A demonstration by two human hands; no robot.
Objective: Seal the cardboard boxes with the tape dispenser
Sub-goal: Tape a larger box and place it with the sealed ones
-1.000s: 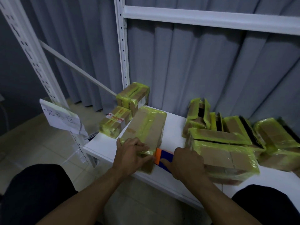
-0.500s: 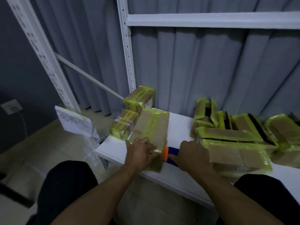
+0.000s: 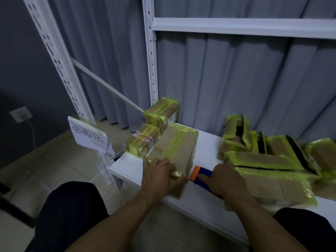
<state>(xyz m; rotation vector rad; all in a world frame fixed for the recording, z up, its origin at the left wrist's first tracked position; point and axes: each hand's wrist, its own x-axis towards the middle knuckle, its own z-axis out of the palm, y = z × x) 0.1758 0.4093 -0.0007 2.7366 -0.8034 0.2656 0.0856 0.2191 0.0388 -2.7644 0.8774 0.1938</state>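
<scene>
A long cardboard box (image 3: pixel 177 148) edged with yellow-green tape lies on the white shelf (image 3: pixel 205 202), its near end over the front edge. My left hand (image 3: pixel 158 176) grips that near end, fingers curled over the taped corner. My right hand (image 3: pixel 224 180) holds the blue tape dispenser (image 3: pixel 201 176), whose orange end touches the box's near right corner. Most of the dispenser is hidden under my hand.
Two smaller taped boxes (image 3: pixel 145 140) sit at the shelf's back left corner. A pile of taped boxes (image 3: pixel 269 166) fills the right side. A white upright post (image 3: pixel 150 57) stands behind, a paper label (image 3: pixel 89 137) hangs at left, and grey curtains hang behind.
The camera has shifted, so the scene sits further right and lower. Both hands stay on the box's near end and the dispenser, with little movement between them.
</scene>
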